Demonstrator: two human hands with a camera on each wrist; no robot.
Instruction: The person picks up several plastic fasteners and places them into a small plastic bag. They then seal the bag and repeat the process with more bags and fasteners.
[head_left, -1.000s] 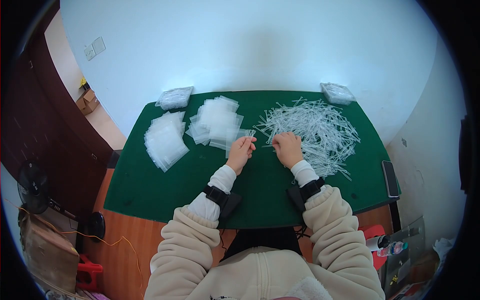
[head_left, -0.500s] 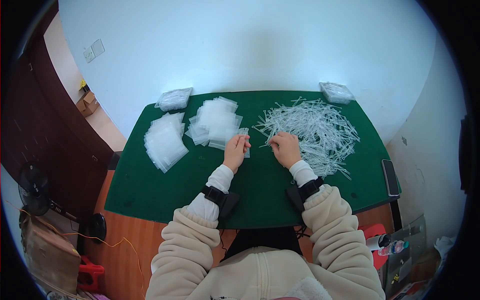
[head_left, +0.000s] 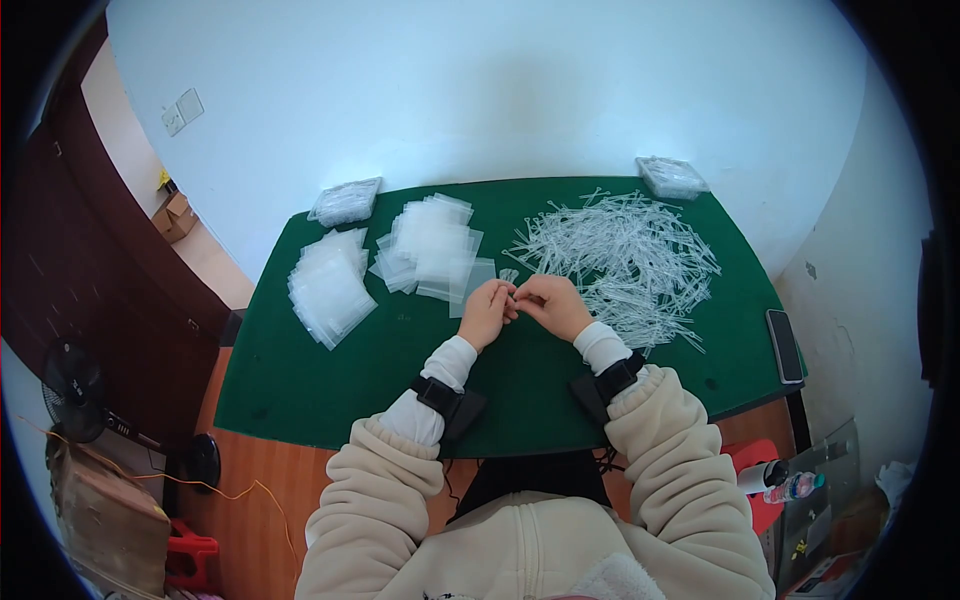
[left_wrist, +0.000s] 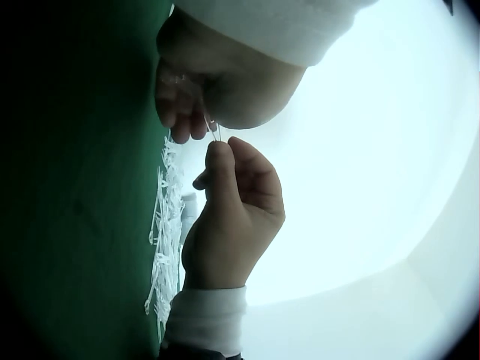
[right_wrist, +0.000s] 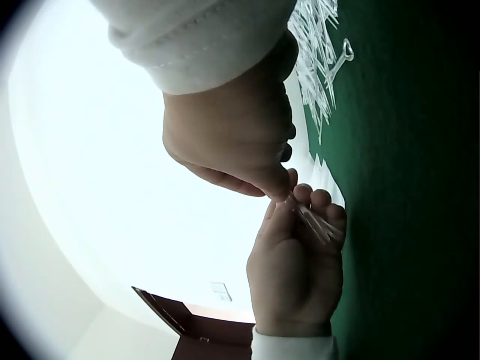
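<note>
My left hand (head_left: 487, 316) holds a few clear plastic sticks (right_wrist: 319, 225), which lie across its curled fingers in the right wrist view. My right hand (head_left: 558, 307) meets it over the table, thumb and forefinger pinching the ends of clear sticks (left_wrist: 213, 129) in the left wrist view. Looped stick heads (head_left: 508, 275) poke out beyond the left fingertips. To the right spreads a large loose pile of the same sticks (head_left: 640, 250). A fanned heap of clear flat bags (head_left: 432, 240) lies left of the hands, one bag (head_left: 478, 285) reaching beside the left hand.
Another fanned stack of bags (head_left: 328, 290) lies farther left on the green table (head_left: 300, 390). Filled clear packs stand at the back left (head_left: 345, 201) and back right (head_left: 672, 178), near the wall. A phone (head_left: 785, 346) lies along the right edge.
My right hand has moved left from the edge of the stick pile to the left hand. The left hand, after a small shift left, has come back right, still holding sticks.
</note>
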